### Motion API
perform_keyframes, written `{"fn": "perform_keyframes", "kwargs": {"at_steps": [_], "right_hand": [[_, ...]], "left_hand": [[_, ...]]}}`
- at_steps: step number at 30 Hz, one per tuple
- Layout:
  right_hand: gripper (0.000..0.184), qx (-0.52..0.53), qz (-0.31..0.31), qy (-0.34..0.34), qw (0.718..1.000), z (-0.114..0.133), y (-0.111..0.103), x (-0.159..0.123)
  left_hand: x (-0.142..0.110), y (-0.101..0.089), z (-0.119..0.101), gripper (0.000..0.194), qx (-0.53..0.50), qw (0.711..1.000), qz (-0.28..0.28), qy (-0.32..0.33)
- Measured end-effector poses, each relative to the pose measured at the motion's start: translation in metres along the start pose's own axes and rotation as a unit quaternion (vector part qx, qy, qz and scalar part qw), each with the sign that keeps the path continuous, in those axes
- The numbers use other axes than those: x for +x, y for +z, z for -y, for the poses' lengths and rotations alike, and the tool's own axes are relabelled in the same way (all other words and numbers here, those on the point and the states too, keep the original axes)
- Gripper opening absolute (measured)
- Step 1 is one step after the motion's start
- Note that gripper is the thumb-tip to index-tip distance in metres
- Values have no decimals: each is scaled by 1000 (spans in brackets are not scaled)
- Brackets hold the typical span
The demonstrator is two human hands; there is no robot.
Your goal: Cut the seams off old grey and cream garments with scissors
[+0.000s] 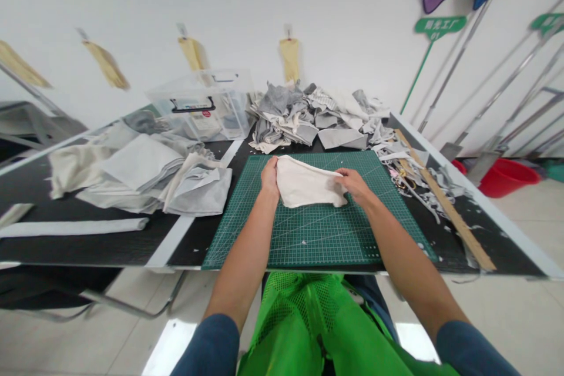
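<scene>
A piece of white cloth [306, 184] is stretched between my two hands, just over a green cutting mat [308, 247]. My left hand [270, 176] is closed on the cloth's left edge. At its right end, my right hand [353, 185] pinches the fabric between thumb and fingers. The cloth's upper edge looks thick or rolled, and its lower right corner hangs loose. Both hands are over the far half of the mat.
Folded grey and white cloths [145, 167] lie to the left, near a clear plastic box [202, 108]. A heap of fabric scraps [317, 114] stands behind the mat. On the right are a wooden ruler [453, 214] and loose strips. A red bucket [509, 179] stands beyond the table.
</scene>
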State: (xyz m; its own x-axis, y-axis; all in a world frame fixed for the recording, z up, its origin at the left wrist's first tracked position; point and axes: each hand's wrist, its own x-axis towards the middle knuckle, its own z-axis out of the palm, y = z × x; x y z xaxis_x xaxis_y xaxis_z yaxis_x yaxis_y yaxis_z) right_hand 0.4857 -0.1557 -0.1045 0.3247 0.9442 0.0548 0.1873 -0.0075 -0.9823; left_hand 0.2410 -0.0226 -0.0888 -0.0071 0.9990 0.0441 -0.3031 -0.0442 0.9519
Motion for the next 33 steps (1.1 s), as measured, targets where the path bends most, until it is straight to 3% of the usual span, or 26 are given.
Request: {"fn": "perform_keyframes", "kwargs": {"at_steps": [3, 6, 10, 13, 14, 15, 17, 20, 22, 26, 29, 33], "right_hand": [[21, 40, -12, 15, 999, 0, -9, 3], [28, 88, -2, 35, 995, 3, -15, 3], [34, 147, 17, 57, 987, 10, -17, 1], [34, 167, 32, 73, 983, 13, -12, -2], [34, 168, 42, 79, 982, 13, -9, -4], [34, 167, 53, 85, 981, 13, -5, -6], [35, 158, 77, 98, 980, 12, 2, -10], [37, 139, 111, 109, 978, 12, 12, -15], [37, 145, 138, 103, 974, 14, 13, -17], [38, 175, 164, 68, 968, 20, 10, -18], [45, 192, 143, 38, 970, 23, 9, -18], [37, 195, 96, 9, 976, 23, 15, -19]], "left_hand": [[3, -5, 4, 21, 88, 993, -83, 11], [3, -14, 7, 12, 160, 982, -101, 21], [-2, -22, 6, 22, 257, 962, -87, 44], [-12, -13, 5, 27, 298, 950, -57, 79], [-17, -6, 5, 28, 302, 947, -36, 100], [-23, 3, 6, 28, 310, 940, 19, 142], [-38, 20, 9, 29, 267, 930, 171, 186], [-57, 40, 17, 43, 139, 916, 354, 128], [-64, 44, 19, 49, 108, 908, 397, 76], [-61, 39, 16, 36, 114, 924, 362, 41], [-55, 36, 13, 26, 109, 940, 323, 32], [-57, 42, 15, 18, 164, 950, 258, 62]]}}
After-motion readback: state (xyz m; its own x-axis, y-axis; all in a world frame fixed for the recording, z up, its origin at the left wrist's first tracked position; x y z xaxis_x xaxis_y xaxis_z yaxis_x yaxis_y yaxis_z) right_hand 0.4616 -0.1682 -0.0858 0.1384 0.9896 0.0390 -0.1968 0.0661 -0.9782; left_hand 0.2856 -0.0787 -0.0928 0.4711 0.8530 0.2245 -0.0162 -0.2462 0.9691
